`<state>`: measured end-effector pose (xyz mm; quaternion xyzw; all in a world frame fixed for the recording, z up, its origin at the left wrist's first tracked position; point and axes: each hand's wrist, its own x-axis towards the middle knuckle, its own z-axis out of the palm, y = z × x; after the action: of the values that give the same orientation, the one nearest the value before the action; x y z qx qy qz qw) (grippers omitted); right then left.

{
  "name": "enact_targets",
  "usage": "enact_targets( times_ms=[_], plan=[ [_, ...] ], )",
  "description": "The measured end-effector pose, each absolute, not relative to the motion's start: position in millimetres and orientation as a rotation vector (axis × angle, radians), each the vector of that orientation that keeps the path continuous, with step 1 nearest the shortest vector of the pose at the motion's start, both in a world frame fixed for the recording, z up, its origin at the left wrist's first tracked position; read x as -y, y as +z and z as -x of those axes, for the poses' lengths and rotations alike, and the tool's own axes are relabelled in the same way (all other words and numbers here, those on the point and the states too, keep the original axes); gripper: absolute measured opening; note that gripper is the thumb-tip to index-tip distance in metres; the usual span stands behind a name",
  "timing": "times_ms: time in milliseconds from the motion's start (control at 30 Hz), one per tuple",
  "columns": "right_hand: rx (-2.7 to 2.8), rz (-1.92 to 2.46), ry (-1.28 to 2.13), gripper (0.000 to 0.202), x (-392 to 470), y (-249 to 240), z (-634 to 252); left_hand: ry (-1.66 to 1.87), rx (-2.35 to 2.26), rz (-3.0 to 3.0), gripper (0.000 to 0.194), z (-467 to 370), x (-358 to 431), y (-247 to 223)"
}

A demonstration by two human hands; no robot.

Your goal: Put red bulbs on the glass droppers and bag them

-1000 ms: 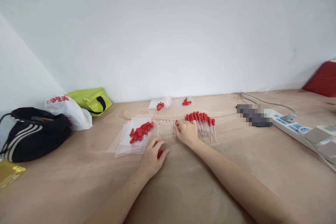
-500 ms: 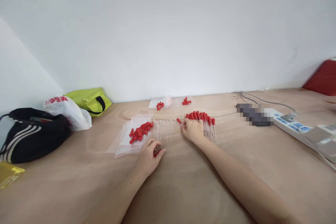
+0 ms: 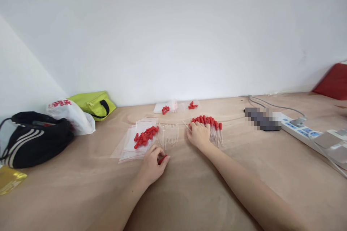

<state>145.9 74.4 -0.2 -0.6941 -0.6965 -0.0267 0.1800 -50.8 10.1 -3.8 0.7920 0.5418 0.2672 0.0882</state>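
Observation:
My left hand rests on the table with fingers curled around a red rubber bulb, partly hidden by the thumb. Close beyond it, a pile of red rubber bulbs lies on clear zip bags. A row of clear dropper tubes lies between my hands. My right hand is closed on a dropper, whose thin clear tube sticks out to the upper left; its other end is hidden by the fingers. Against that hand lies a fanned row of droppers with red bulbs.
Farther back lie small bags with red bulbs. At left are a black bag, a white plastic bag and a lime-green pouch. A dark blurred-out object and a power strip with cables lie at right.
The red bulb that showed at my right fingertips is now out of sight, and only a clear tube sticks out there. My left hand has barely moved.

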Motion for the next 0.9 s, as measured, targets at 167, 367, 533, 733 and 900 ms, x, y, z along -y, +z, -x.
enact_targets(
  times_ms=[167,367,533,733,900],
  plan=[
    [1.959,2.029,-0.069,0.026,-87.5,-3.8,-129.8,0.795,-1.554,-2.397,0.015,47.5,-8.2,-5.3],
    [1.971,2.043,-0.091,0.025,-94.1,-7.0,-119.6,0.827,-1.486,-2.417,0.017,41.0,-8.2,-6.4],
    [1.943,2.013,-0.141,0.025,-88.2,-4.1,-123.0,0.935,-1.435,-2.392,0.016,45.0,-10.9,-11.1],
    [1.841,1.580,-0.154,0.017,-59.4,-12.8,-161.6,1.002,-1.339,-2.476,0.017,41.3,-13.8,-12.0],
    [1.933,1.166,0.066,0.018,-17.1,-31.8,-205.3,0.959,-1.230,-2.592,0.017,22.6,-16.0,-10.7]
  ],
)
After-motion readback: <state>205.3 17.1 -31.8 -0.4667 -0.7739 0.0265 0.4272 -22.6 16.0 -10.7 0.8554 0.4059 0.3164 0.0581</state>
